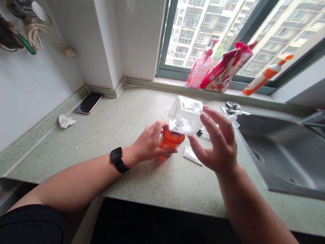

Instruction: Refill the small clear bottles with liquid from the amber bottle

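Note:
A clear, square-sided plastic bottle (184,116) is upside down over an orange bottle (172,139), its base facing up. The joint between the two necks is hidden. My left hand (152,140) is wrapped around the orange bottle at the counter, closed on it. At the clear bottle's right side is my right hand (219,143), thumb and fingers spread apart; its fingertips meet or nearly meet the bottle's edge, and I cannot tell how firmly. A small white packet (192,155) lies on the counter below my right hand. Behind that hand, a small black cap (199,133) is partly visible.
A steel sink (291,157) is at the right. White pump parts (234,117) lie by its rim. A phone (88,103) and crumpled tissue (66,121) lie left. On the windowsill stand a pink pump bottle (199,70), a red bag (224,72) and an orange-white bottle (261,79).

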`<state>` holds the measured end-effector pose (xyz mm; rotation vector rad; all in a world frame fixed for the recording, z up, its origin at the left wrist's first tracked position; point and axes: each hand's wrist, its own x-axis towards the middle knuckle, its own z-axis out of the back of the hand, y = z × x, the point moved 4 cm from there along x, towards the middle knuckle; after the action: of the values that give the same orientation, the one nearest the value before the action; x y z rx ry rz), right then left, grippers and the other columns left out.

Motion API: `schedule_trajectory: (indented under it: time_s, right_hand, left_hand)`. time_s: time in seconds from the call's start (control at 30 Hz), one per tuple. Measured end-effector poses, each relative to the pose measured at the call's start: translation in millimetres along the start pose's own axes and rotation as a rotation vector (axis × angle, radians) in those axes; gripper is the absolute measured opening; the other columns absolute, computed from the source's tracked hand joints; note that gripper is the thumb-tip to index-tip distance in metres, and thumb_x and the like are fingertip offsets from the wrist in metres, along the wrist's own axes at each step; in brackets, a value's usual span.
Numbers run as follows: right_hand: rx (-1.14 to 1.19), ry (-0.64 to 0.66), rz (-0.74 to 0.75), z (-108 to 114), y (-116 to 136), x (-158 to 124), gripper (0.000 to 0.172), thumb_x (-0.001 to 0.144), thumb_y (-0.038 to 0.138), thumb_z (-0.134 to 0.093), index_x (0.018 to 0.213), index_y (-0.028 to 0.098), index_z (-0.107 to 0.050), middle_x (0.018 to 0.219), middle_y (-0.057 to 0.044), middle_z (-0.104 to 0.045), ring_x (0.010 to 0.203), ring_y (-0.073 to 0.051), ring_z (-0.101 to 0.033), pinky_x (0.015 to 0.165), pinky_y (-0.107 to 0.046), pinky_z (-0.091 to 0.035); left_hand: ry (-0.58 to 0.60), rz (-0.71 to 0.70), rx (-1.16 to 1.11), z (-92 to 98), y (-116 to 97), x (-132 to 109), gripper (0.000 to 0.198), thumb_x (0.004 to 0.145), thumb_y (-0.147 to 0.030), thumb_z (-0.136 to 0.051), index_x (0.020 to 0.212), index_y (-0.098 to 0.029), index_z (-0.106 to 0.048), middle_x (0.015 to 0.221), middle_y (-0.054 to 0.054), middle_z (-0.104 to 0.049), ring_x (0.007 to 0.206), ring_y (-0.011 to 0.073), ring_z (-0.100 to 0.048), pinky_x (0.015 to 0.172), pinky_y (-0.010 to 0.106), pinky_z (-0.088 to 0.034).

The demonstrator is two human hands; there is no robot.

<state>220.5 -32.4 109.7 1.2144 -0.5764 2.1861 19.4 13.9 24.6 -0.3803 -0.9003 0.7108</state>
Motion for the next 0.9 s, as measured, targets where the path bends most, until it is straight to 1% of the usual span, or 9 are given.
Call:
schedule_trajectory:
  time_s: [0.17, 0.43, 0.6, 0.83, 0.9]
  right_hand:
    - [0.010, 0.009, -0.015, -0.3, 0.1, -0.1, 0.086, 0.089, 0.021, -0.073, 0.166, 0.036, -0.037, 0.159, -0.011, -0.056, 0.140, -0.037, -0.062, 0.109, -0.062, -0.059]
    - [0.026, 0.016, 0.000, -0.6, 0.8, 0.3, 0.087, 0.089, 0.018, -0.073, 0.167, 0.032, -0.037, 0.159, -0.014, -0.055, 0.141, -0.038, -0.061, 0.111, -0.063, -0.058]
    - [0.025, 0.029, -0.003, -1.6, 0.3, 0.5, 0.087, 0.090, 0.019, -0.071, 0.167, 0.034, -0.035, 0.160, -0.013, -0.054, 0.142, -0.039, -0.060, 0.111, -0.063, -0.057]
    - [0.017, 0.031, -0.017, -1.9, 1.5, 1.9, 0.086, 0.091, 0.020, -0.069, 0.168, 0.036, -0.034, 0.160, -0.012, -0.054, 0.142, -0.038, -0.060, 0.110, -0.064, -0.058]
    - [0.017, 0.030, -0.013, -1.6, 1.7, 1.9, 0.087, 0.090, 0.020, -0.070, 0.167, 0.035, -0.034, 0.159, -0.013, -0.054, 0.142, -0.038, -0.060, 0.110, -0.063, -0.058]
  left_hand:
    - [-0.001, 0.011, -0.007, 0.7, 0.2, -0.5, 0.075, 0.080, -0.068, -0.085, 0.129, -0.023, -0.050, 0.120, 0.012, -0.068, 0.108, 0.0307, -0.069, 0.093, 0.049, -0.057]
    - [-0.002, -0.003, -0.009, 0.0, 1.1, 0.1, 0.074, 0.080, -0.069, -0.084, 0.127, -0.022, -0.050, 0.119, 0.012, -0.067, 0.107, 0.0301, -0.068, 0.092, 0.049, -0.057]
    - [-0.001, 0.005, -0.013, -0.3, 1.1, 0.0, 0.073, 0.080, -0.069, -0.084, 0.126, -0.023, -0.051, 0.116, 0.011, -0.067, 0.105, 0.0294, -0.068, 0.092, 0.049, -0.057]
    - [-0.005, 0.004, -0.008, 0.2, 0.0, 0.0, 0.074, 0.079, -0.067, -0.086, 0.127, -0.023, -0.051, 0.118, 0.012, -0.068, 0.106, 0.0305, -0.068, 0.092, 0.050, -0.057]
    - [-0.003, 0.007, -0.005, 0.4, -0.2, 0.1, 0.074, 0.079, -0.067, -0.086, 0.127, -0.023, -0.050, 0.118, 0.012, -0.068, 0.106, 0.0303, -0.069, 0.092, 0.049, -0.057]
